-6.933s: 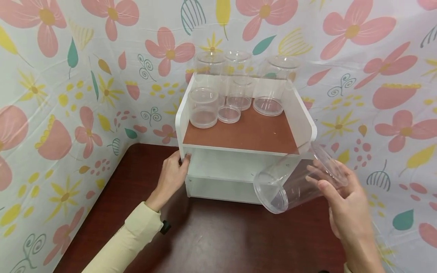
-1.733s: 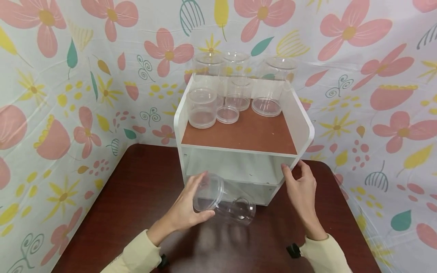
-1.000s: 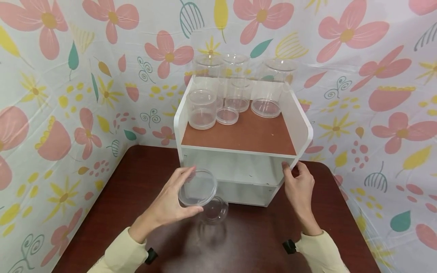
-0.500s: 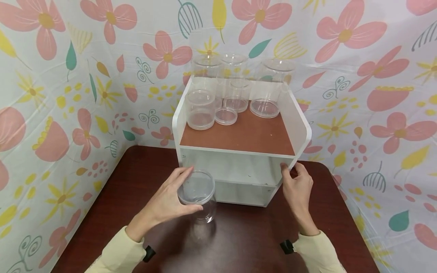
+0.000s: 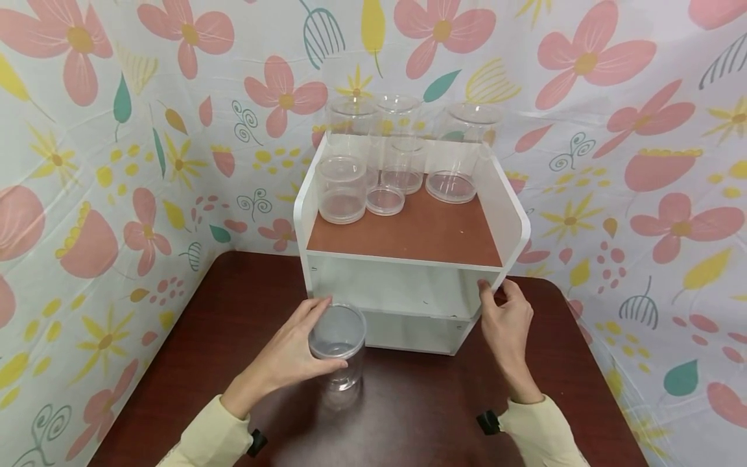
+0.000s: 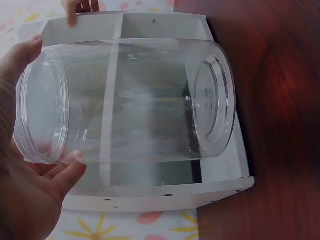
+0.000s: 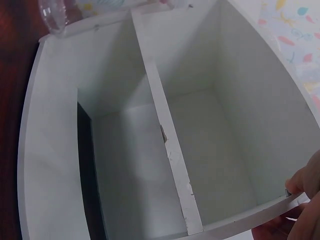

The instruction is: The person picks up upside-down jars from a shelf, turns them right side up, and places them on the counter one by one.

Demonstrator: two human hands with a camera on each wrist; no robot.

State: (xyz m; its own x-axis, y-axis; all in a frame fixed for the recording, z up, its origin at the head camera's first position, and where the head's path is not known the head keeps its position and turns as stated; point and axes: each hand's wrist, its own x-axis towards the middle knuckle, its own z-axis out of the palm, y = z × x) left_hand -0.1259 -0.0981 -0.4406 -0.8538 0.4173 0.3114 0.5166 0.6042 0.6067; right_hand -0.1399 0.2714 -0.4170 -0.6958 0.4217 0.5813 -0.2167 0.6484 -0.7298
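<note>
My left hand [image 5: 286, 353] holds a clear plastic jar [image 5: 340, 340] around its rim, thumb on the near side and fingers on the far side. The jar stands roughly upright in front of the lower left of a white shelf unit [image 5: 403, 261]; whether its base touches the table is unclear. In the left wrist view the jar [image 6: 145, 100] shows its ringed base pointing away from the hand. My right hand [image 5: 506, 324] grips the front edge of the unit's right side panel, thumb inside. That thumb and some fingers show in the right wrist view.
On the unit's brown top stand several clear jars, among them a front-left jar [image 5: 342, 191] and a wide back-right jar [image 5: 452, 185]. Below are two open compartments, upper [image 5: 397, 285] and lower [image 5: 408, 331]. A dark red table [image 5: 443, 415] and flowered cloth walls [image 5: 175, 194] surround them.
Earliest, the right hand held the jar and the left gripped the unit's left side. Later, with hands' roles swapped, the left hand turned the tilted jar upright and lowered it slightly.
</note>
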